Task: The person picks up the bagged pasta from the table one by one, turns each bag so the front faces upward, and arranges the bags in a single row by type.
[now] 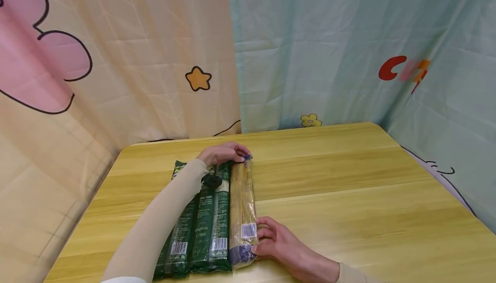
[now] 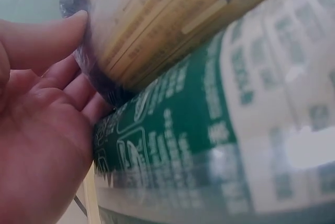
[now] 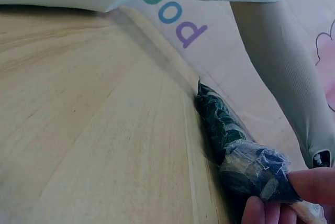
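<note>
A clear pack of spaghetti (image 1: pixel 242 201) with dark blue ends lies lengthwise on the table, alongside two green spaghetti packs (image 1: pixel 209 231) to its left. My left hand (image 1: pixel 224 153) pinches its far end; in the left wrist view, the thumb (image 2: pixel 73 30) presses on the blue end and the fingers lie beneath it. At the near end, my right hand (image 1: pixel 280 246) grips the right side of the same pack. The right wrist view shows thumb and fingers around the crinkled blue wrapper (image 3: pixel 256 169). My left forearm covers part of the green packs.
The wooden table (image 1: pixel 348 179) extends to the right of the packs. Patterned curtains (image 1: pixel 302 50) hang behind it and along both sides. The green packs lie close against the clear pack's left side.
</note>
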Demonstrator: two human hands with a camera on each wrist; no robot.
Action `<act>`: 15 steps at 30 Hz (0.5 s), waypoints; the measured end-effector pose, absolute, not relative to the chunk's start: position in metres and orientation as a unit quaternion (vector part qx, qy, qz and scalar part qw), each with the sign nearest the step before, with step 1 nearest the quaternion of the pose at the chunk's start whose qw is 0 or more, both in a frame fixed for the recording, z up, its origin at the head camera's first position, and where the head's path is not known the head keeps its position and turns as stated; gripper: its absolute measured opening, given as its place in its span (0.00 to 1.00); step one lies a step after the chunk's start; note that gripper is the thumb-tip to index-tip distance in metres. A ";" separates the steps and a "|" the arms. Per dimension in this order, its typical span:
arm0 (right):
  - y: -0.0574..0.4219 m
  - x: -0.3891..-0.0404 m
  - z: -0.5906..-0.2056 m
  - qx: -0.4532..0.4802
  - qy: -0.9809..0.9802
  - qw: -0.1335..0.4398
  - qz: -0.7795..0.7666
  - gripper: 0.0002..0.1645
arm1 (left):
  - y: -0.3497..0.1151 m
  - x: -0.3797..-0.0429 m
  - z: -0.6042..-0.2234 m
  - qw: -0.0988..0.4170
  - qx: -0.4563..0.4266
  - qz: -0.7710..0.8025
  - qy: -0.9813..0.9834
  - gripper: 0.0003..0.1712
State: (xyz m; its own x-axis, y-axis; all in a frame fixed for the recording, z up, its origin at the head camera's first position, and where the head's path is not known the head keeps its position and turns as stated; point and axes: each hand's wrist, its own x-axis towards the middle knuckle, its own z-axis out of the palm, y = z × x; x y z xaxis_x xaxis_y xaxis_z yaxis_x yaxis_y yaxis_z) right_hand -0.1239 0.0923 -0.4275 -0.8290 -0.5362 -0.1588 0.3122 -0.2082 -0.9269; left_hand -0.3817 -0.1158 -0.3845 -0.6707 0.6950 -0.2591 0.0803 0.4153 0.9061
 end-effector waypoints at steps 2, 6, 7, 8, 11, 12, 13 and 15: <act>0.093 -0.124 -0.429 -0.105 0.553 0.282 -0.777 0.37 | -0.117 -0.382 -0.385 0.320 0.249 0.485 0.775 0.19; 0.093 -0.124 -0.430 -0.102 0.541 0.292 -0.782 0.36 | -0.118 -0.381 -0.385 0.323 0.245 0.497 0.767 0.18; 0.093 -0.124 -0.431 -0.100 0.540 0.293 -0.783 0.37 | -0.118 -0.381 -0.385 0.325 0.246 0.498 0.765 0.18; 0.093 -0.124 -0.431 -0.097 0.540 0.294 -0.783 0.37 | -0.118 -0.381 -0.385 0.326 0.246 0.499 0.764 0.18; 0.093 -0.124 -0.432 -0.095 0.542 0.295 -0.781 0.37 | -0.119 -0.381 -0.386 0.328 0.249 0.500 0.762 0.18; 0.093 -0.125 -0.432 -0.096 0.544 0.293 -0.780 0.37 | -0.119 -0.381 -0.386 0.328 0.249 0.501 0.761 0.18; 0.093 -0.125 -0.432 -0.097 0.547 0.291 -0.779 0.36 | -0.118 -0.381 -0.387 0.327 0.249 0.502 0.761 0.18; 0.093 -0.125 -0.431 -0.099 0.553 0.286 -0.776 0.36 | -0.118 -0.381 -0.386 0.322 0.250 0.504 0.762 0.18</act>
State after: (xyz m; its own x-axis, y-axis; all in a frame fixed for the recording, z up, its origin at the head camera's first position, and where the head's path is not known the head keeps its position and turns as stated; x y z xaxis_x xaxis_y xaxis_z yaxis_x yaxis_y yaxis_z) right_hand -0.1249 0.0931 -0.4313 -0.8169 -0.5535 -0.1622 0.3340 -0.2248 -0.9154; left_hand -0.3807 -0.1179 -0.3865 -0.6675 0.7052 -0.2390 0.0562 0.3678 0.9282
